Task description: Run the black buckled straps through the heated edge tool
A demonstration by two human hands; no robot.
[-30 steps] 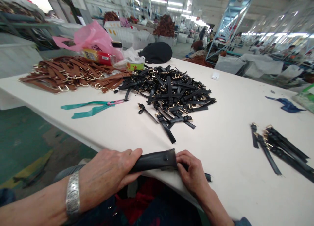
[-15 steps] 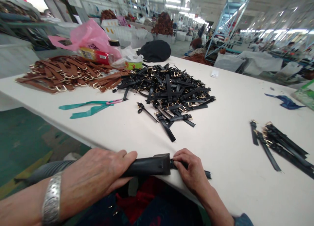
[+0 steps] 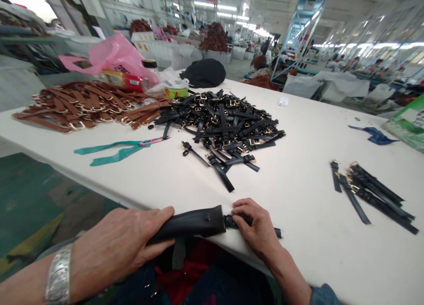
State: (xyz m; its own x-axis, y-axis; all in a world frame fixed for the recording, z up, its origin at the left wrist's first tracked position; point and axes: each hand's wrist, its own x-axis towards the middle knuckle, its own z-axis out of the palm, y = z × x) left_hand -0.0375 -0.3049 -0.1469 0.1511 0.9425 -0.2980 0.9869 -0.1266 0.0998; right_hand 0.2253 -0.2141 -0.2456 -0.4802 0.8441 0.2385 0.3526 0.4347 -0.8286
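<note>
My left hand (image 3: 132,239), a silver bracelet on its wrist, is wrapped round a thick black bar (image 3: 195,222) at the table's front edge. Just right of the bar's end, my right hand (image 3: 253,223) pinches a thin black strap (image 3: 278,232), whose near end meets or nearly meets the bar. Beyond both hands lies a pile of black straps with gold buckles (image 3: 225,124). A smaller group of black straps (image 3: 380,197) rests on the right.
On the white table (image 3: 298,172) are brown buckled straps (image 3: 79,102), pink-handled snips with teal ribbon (image 3: 115,152), a pink bag (image 3: 112,53), a black cap (image 3: 203,73), a small white object (image 3: 283,101), a blue cloth piece (image 3: 377,135) and a green package (image 3: 409,122).
The view has shifted slightly. My left hand has slid back left along the bar, which tilts up more at its right end. My right hand stays pinched on the strap.
</note>
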